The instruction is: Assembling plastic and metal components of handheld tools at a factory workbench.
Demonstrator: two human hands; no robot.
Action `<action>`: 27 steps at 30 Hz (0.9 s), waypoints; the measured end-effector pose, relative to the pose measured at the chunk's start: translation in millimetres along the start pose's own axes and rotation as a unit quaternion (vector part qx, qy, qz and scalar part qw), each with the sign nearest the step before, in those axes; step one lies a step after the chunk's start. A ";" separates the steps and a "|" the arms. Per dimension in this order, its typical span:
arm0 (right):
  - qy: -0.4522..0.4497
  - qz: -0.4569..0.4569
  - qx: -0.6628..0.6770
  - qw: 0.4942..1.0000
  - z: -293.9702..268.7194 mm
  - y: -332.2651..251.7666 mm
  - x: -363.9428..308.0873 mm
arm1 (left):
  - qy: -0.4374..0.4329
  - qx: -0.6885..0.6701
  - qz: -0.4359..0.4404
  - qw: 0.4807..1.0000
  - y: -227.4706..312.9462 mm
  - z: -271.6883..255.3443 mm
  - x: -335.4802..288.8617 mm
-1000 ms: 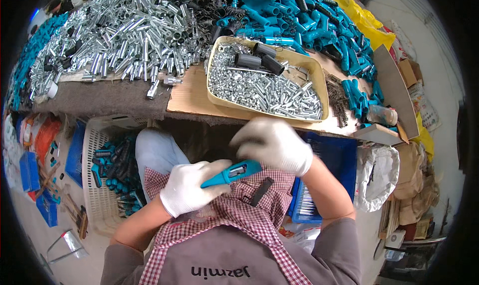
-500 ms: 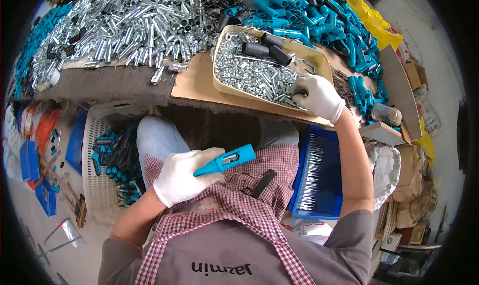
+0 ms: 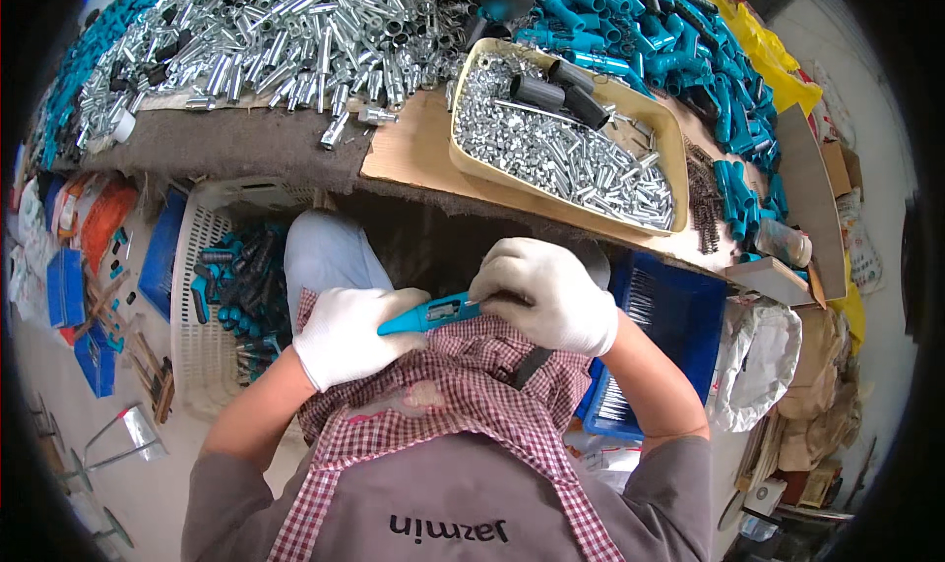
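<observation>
Just one view here, a fisheye cam on the person's head looking steeply down, close over the lap. The workbench (image 3: 246,144) bends across the top edge.

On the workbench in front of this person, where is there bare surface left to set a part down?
One bare patch: the brown board between the heap of silver tubes and the beige tray. The grey mat below the tubes is mostly free too. Behind and right, teal handles crowd everything. Both hands work at lap level.
</observation>
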State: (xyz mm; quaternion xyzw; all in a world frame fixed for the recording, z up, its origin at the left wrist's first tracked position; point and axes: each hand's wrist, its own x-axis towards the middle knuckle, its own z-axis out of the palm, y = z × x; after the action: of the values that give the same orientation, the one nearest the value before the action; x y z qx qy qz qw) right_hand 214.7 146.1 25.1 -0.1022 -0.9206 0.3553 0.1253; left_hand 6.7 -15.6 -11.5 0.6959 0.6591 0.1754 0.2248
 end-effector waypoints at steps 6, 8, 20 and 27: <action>0.032 -0.115 -0.034 0.992 38.0 14.1 8.3 | 0.030 -0.052 -0.017 0.998 2.9 -0.8 3.1; 0.039 -0.145 -0.078 0.986 40.7 10.5 11.0 | 0.031 -0.057 -0.017 0.998 1.8 0.5 2.7; -0.040 0.054 -0.131 0.989 24.4 -4.0 14.3 | 0.009 -0.033 0.008 0.999 10.5 6.3 -0.1; -0.168 0.184 0.195 0.949 31.3 15.0 6.5 | 0.018 -0.027 0.060 0.998 14.9 -0.3 -0.3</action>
State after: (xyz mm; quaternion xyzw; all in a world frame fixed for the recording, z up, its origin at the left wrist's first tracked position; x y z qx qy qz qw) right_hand 200.5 139.1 -6.5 -0.1824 -0.8060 0.5572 -0.0811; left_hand 19.0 -16.4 -3.1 0.7246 0.6149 0.2192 0.2208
